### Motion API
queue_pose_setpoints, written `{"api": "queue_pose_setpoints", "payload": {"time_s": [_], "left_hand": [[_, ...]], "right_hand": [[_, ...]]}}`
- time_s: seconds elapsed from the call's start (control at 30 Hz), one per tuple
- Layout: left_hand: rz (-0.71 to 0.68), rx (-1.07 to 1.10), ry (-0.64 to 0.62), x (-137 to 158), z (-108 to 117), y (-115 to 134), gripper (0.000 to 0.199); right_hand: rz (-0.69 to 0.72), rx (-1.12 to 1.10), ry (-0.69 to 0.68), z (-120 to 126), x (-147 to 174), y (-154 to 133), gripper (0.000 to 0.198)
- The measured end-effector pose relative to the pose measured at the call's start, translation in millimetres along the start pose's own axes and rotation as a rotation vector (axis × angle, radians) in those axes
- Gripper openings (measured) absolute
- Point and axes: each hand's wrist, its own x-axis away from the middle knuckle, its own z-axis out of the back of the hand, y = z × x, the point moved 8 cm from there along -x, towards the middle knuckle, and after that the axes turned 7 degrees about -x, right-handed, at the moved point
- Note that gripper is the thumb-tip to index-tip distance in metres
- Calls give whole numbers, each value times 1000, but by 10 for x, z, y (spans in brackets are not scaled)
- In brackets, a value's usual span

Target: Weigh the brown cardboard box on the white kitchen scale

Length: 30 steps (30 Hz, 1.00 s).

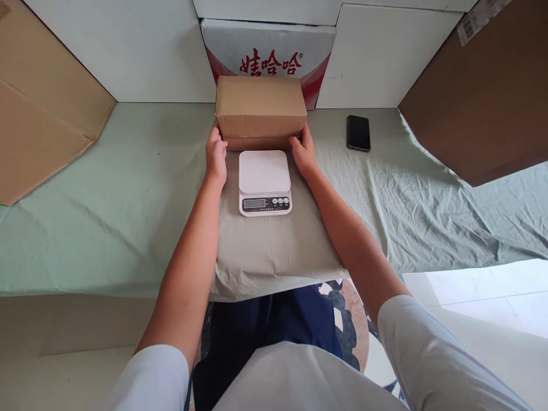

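A closed brown cardboard box (260, 103) is between my two hands, just beyond a white digital kitchen scale (264, 172). My left hand (216, 157) grips the box's lower left corner, its fingers partly hidden along the side. At the lower right corner my right hand (303, 152) holds on, thumb against the front face. The scale lies flat with its display and buttons facing me, and its plate is bare. Whether the box rests on the cloth or is slightly raised, I cannot tell.
A black phone (358, 133) lies to the right on the green cloth (107, 217). Large cardboard pieces stand at the left (47, 108) and right (483, 97). Behind the box is a white and red printed carton (269, 40) against white panels.
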Motion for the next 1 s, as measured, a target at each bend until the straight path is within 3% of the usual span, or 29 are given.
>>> {"api": "queue_pose_setpoints", "payload": {"time_s": [0.37, 0.5, 0.6, 0.7, 0.8, 0.87, 1.0], "left_hand": [[34, 6, 31, 19, -5, 38, 42], [68, -15, 45, 12, 6, 188, 43], [8, -47, 39, 104, 29, 485, 55], [-87, -119, -58, 401, 28, 837, 71], [-167, -90, -112, 845, 87, 1073, 81], [-189, -41, -123, 1119, 138, 1105, 78], [-121, -63, -119, 1431, 190, 918, 69]], "right_hand": [[48, -27, 1, -21, -70, 116, 82], [63, -46, 13, -34, -118, -89, 79], [99, -28, -6, 13, -69, -433, 83], [150, -5, -47, 128, 179, -811, 84], [211, -51, -97, 242, 624, -1071, 89], [207, -66, -106, 281, 940, -1125, 94], [160, -86, -82, 254, 1380, -1102, 85]]}}
